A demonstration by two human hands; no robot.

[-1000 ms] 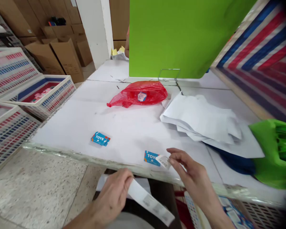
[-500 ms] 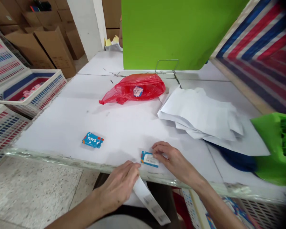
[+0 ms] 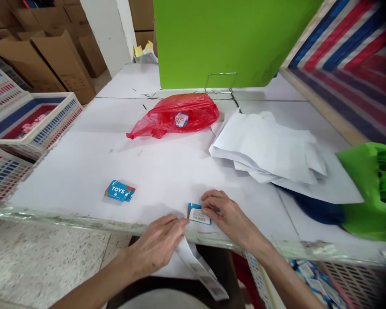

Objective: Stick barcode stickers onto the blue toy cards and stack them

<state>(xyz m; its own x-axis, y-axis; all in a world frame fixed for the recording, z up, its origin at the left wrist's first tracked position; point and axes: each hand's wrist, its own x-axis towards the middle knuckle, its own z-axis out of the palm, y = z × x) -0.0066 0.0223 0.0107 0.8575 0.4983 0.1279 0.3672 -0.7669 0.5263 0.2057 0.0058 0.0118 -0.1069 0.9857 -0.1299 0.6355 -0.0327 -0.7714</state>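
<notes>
Fingers of the right hand [image 3: 227, 214] pressed flat on a small blue card with a white barcode label [image 3: 199, 214] at the white counter's [image 3: 167, 171] near edge; the left hand [image 3: 157, 244] pinched a white label strip [image 3: 199, 270].

Under my right hand [image 3: 230, 216] the small blue card [image 3: 197, 213] looks like glossy printed cardboard, with a matt white paper sticker on it. My left hand [image 3: 157, 244] pinches a strip of labels [image 3: 199, 268] — smooth, slightly shiny backing paper. The table [image 3: 167, 171] is covered in matt white paper, its front edge wrapped in shiny clear tape. The red bag [image 3: 176, 116] is thin, crinkled plastic — glossy. The loose sheets [image 3: 266, 150] are plain matt paper. The green board [image 3: 225, 38] looks smooth and matt.
</notes>
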